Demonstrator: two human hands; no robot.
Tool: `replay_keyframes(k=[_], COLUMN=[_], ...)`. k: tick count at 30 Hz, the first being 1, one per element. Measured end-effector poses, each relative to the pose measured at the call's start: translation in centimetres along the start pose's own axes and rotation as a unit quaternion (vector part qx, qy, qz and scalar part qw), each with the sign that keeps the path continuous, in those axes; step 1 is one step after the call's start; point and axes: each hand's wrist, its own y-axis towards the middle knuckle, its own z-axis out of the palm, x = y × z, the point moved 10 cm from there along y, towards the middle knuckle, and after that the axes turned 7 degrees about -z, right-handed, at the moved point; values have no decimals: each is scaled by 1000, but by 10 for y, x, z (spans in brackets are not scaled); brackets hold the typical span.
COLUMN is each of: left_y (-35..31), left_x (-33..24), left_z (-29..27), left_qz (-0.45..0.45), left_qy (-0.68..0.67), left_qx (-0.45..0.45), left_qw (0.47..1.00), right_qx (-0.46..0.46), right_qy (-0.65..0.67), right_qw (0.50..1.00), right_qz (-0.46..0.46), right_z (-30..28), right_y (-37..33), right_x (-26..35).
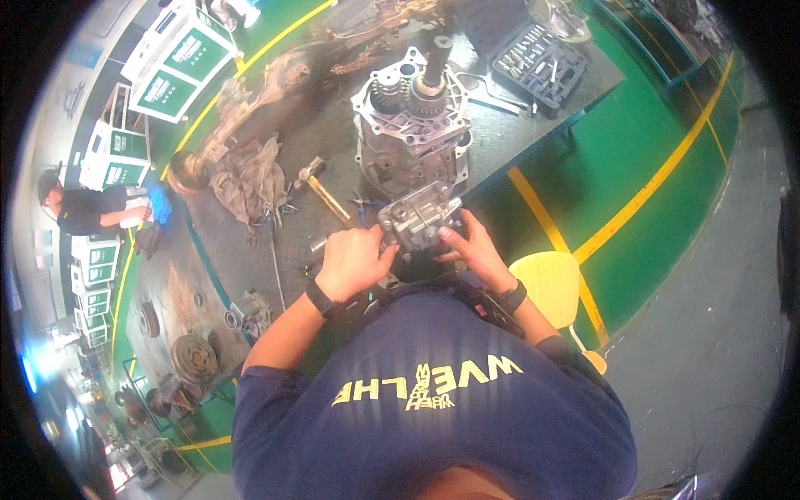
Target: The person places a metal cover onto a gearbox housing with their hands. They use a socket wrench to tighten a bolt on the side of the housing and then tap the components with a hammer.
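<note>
Close to my body, at the bench's near edge, I hold a cast metal housing part (421,217) between both hands. My left hand (356,260) grips its left side with the fingers mostly hidden behind it. On the right side, my right hand (477,248) has its thumb on the part's face and its fingers curled beneath. Just beyond stands an opened gearbox housing (412,133) with gears and an upright shaft (435,62). A hammer with a yellowish handle (329,196) lies left of the gearbox.
A socket set in a dark case (542,67) lies at the bench's far right. Crumpled brown rags (250,179) lie to the left. A yellow stool (546,287) stands by my right arm. Another person (92,208) stands beyond the left workbench (162,275), which carries round metal parts.
</note>
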Motion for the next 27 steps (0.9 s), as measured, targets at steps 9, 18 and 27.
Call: replay_keyframes(k=[9, 18, 27], left_y=[38, 54, 65], left_x=[-51, -68, -76], left_z=[-10, -12, -14], left_qz=[49, 52, 34], left_qy=[62, 89, 101], left_qx=[-50, -69, -64], left_qw=[996, 992, 992], right_qx=[-54, -31, 7], right_qy=[-9, 11, 114], right_qw=[994, 992, 988], right_qz=[-95, -121, -99], right_z=[-32, -48, -46], right_y=[20, 36, 49], right_x=[24, 21, 30])
